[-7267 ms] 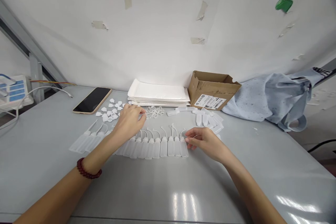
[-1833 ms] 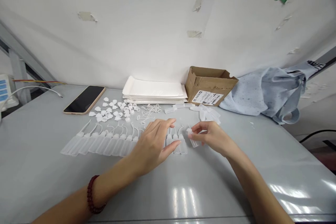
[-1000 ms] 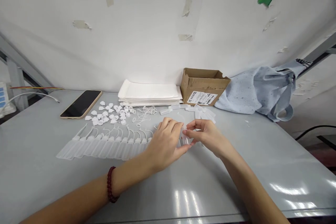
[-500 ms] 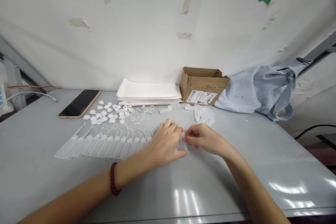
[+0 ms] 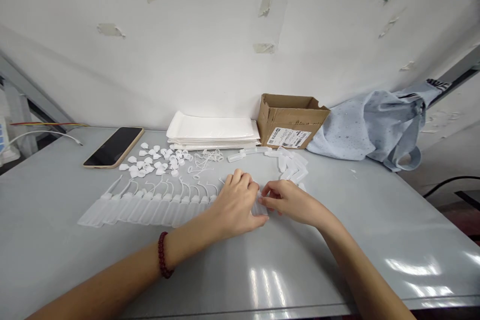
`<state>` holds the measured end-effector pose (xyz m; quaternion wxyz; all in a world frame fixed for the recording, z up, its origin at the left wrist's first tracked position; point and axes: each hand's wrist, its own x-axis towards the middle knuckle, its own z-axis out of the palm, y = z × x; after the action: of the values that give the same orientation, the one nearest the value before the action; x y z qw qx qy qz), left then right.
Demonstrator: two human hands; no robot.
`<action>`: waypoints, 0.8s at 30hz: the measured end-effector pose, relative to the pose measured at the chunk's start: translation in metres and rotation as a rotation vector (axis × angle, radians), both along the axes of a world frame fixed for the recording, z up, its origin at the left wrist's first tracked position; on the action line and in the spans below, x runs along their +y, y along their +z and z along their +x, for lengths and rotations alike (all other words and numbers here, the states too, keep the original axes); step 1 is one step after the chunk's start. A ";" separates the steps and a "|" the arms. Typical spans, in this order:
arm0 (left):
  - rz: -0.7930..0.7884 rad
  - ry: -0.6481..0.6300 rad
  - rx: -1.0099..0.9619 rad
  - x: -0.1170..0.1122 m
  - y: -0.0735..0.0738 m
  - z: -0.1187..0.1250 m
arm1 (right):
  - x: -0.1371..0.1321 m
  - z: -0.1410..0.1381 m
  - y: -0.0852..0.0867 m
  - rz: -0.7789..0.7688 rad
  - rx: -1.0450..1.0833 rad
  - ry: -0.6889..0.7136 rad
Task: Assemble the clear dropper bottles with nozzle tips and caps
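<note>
Lying at the right end of the row of translucent bottles (image 5: 150, 209), the end bottle (image 5: 258, 207) is bracketed by both hands on the grey table (image 5: 322, 270). The left hand (image 5: 236, 202) is arched over that end of the row, its thumb stretched along the bottle bases; whether anything is gripped beneath the palm cannot be determined. The end bottle's side is met by the curled fingertips of the right hand (image 5: 288, 202); whether it is pinched or merely touched cannot be told. Displacement is judged the chief hazard: the bottles are packed side by side, so uneven sideways pressure from the right fingertips could push neighbours askew. The thin stems could be snagged or bent if the left hand were dragged while lifting. The loose bottles (image 5: 287, 164) lie just beyond the right hand and could be knocked by a careless knuckle. White caps (image 5: 148, 160) and looped straps (image 5: 205, 160) are heaped near each other behind the row; mixing could be caused by a wide left-hand sweep.
</note>
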<state>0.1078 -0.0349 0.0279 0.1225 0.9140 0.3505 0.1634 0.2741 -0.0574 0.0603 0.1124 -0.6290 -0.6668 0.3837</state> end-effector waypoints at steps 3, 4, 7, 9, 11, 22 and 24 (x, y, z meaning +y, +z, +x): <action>0.004 0.007 0.003 0.000 0.000 -0.001 | 0.000 0.000 0.000 0.005 -0.005 0.008; 0.007 0.007 0.005 0.000 0.000 -0.001 | 0.000 0.000 0.000 0.009 -0.006 0.011; 0.015 0.011 0.014 0.000 0.001 -0.002 | -0.001 0.000 -0.002 0.008 0.005 0.012; 0.014 0.013 0.025 0.000 0.001 -0.002 | -0.001 0.000 -0.002 0.005 0.013 0.010; 0.014 0.012 0.036 -0.001 0.002 -0.002 | 0.000 0.000 -0.003 0.006 0.015 0.012; 0.013 0.016 0.037 -0.004 0.004 -0.007 | 0.001 0.002 0.001 0.005 0.003 0.015; 0.008 0.027 0.034 -0.004 0.006 -0.009 | 0.001 0.003 0.001 0.003 0.007 0.015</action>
<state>0.0984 -0.0385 0.0336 0.1107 0.9123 0.3642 0.1508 0.2767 -0.0564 0.0614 0.1129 -0.6223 -0.6716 0.3859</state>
